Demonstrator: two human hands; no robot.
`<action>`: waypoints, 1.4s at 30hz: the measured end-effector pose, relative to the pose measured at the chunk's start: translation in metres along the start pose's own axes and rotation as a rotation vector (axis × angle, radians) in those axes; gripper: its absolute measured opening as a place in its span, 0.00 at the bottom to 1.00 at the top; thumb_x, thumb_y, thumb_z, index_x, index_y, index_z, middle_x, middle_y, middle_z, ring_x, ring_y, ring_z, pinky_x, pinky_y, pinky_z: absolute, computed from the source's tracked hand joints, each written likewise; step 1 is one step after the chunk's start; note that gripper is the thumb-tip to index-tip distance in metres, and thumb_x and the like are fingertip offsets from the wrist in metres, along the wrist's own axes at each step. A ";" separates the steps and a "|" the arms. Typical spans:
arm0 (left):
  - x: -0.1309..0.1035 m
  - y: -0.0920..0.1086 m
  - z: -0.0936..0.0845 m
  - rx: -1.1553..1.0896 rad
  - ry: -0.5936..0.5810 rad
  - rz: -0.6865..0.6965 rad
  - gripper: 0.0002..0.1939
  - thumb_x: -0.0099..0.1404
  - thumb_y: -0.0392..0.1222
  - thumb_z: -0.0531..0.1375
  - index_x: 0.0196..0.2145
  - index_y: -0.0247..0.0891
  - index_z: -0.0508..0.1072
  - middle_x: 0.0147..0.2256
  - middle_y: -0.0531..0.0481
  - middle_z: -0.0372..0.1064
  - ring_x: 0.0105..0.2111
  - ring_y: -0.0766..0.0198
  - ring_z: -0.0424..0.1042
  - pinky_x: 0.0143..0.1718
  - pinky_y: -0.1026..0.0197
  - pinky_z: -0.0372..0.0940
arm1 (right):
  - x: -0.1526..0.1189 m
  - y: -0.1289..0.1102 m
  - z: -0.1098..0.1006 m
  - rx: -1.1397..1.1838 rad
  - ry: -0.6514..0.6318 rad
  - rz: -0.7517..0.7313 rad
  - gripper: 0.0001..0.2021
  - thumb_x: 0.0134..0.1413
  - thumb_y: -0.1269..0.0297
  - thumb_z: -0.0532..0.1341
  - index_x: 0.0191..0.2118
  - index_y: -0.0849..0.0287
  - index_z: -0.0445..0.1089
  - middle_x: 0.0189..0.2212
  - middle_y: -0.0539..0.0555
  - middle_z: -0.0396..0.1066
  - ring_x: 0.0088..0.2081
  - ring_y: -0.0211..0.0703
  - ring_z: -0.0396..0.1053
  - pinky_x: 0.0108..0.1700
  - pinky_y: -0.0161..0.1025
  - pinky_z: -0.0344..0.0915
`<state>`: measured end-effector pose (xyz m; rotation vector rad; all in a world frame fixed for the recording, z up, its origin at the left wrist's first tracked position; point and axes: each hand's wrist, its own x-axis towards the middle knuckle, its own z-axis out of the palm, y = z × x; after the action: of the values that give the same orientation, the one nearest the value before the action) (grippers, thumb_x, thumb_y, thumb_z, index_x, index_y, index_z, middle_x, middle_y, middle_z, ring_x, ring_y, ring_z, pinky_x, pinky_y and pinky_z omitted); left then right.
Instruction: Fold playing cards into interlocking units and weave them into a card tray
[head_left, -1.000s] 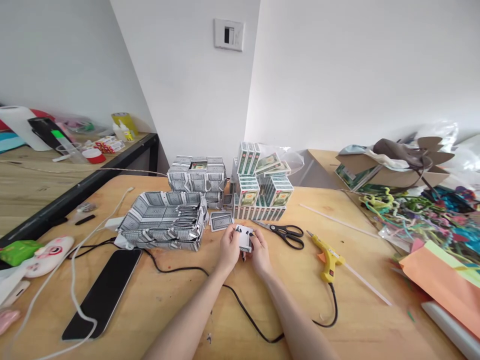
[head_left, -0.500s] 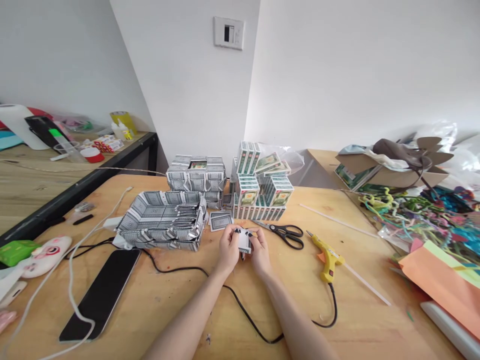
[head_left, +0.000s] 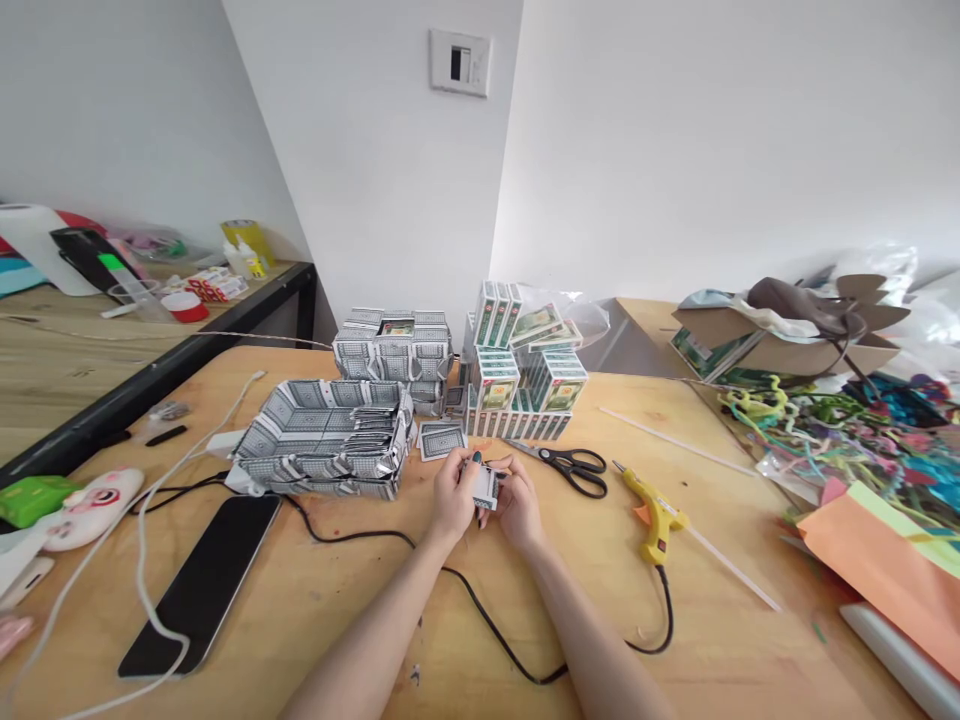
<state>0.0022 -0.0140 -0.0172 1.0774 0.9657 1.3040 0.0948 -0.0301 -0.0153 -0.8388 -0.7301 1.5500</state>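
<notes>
While the left hand [head_left: 454, 497] pinches one side of a small playing card [head_left: 484, 488], the right hand [head_left: 519, 503] has its fingertips drawn in narrow at the opposite side. The card is held between the two sets of fingers, above the wooden table [head_left: 352, 610], with a patterned strip along its lower edge (the dark-painted thumbnail of the left hand lies over the top). How firmly the right fingertips press, I cannot tell.

Just beyond the left fingers, loose cards [head_left: 442, 440] lie back side up on the wood. Farther to the left of those fingers sits an open tray [head_left: 300, 440] built from folded cards, with a row of folded cards [head_left: 375, 432] packed in its right part. A block-like card structure [head_left: 394, 350] stands behind the tray, and straight beyond the fingers rise stacked card boxes [head_left: 517, 415], some upright and some flat.

To the right of the right fingers, near them, lie black-handled scissors [head_left: 576, 468], their blades pointing toward the boxes. Beyond the scissors on that side rests a yellow glue gun [head_left: 658, 520] with a clear glue stick [head_left: 735, 570] at its rear. A black cable [head_left: 487, 615] passes below the fingers, under the forearms. Well to the left of the fingers, a dark phone [head_left: 202, 590] lies flat, crossed by a white cable [head_left: 142, 560].
</notes>
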 end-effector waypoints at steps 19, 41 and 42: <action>0.011 0.000 -0.011 0.199 0.113 0.077 0.10 0.56 0.46 0.56 0.28 0.35 0.69 0.26 0.51 0.65 0.28 0.66 0.64 0.28 0.67 0.59 | 0.008 -0.001 -0.011 -0.236 0.024 -0.113 0.14 0.43 0.53 0.63 0.26 0.59 0.64 0.20 0.47 0.65 0.21 0.35 0.63 0.26 0.35 0.65; 0.016 -0.005 -0.013 0.066 0.107 -0.029 0.13 0.53 0.47 0.58 0.26 0.33 0.72 0.24 0.49 0.70 0.25 0.65 0.67 0.26 0.65 0.60 | 0.010 0.003 -0.014 -0.278 0.018 -0.096 0.08 0.40 0.60 0.65 0.26 0.59 0.73 0.27 0.51 0.72 0.31 0.41 0.68 0.37 0.39 0.64; 0.016 -0.005 -0.013 0.077 0.100 -0.028 0.13 0.54 0.48 0.58 0.26 0.33 0.72 0.24 0.49 0.70 0.25 0.64 0.67 0.26 0.65 0.61 | 0.010 0.003 -0.014 -0.264 0.019 -0.078 0.09 0.40 0.59 0.65 0.26 0.59 0.73 0.27 0.52 0.72 0.31 0.42 0.68 0.36 0.39 0.65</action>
<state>-0.0084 0.0032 -0.0250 1.0614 1.1093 1.3171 0.1044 -0.0204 -0.0268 -1.0056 -0.9566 1.3922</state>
